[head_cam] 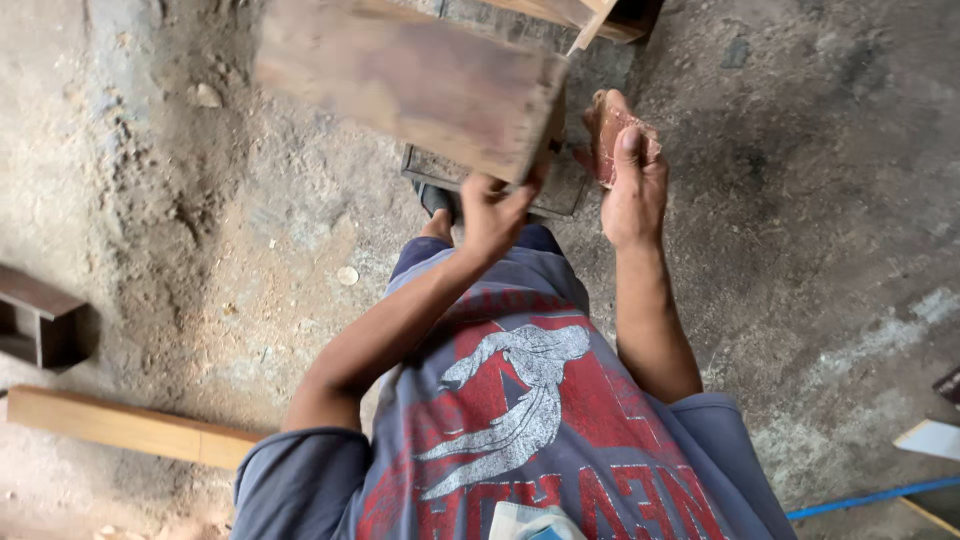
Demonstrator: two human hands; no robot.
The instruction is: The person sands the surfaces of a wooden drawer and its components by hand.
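A woodworking shop, rough and dusty. Bare concrete floor (820, 200) covered with sawdust (170, 200) and small chips. A long pale wooden plank (120, 425) lying near the left edge of the floor. A small dark wooden box (40, 320) just above it. More cut wood (590, 15) at the top edge. A brown wooden board (410, 85) and a worn piece of sandpaper (612, 140) up near the middle.

One head camera looks steeply down, close over the person's chest, floor (820, 200) beyond at twelve o'clock (no second view).
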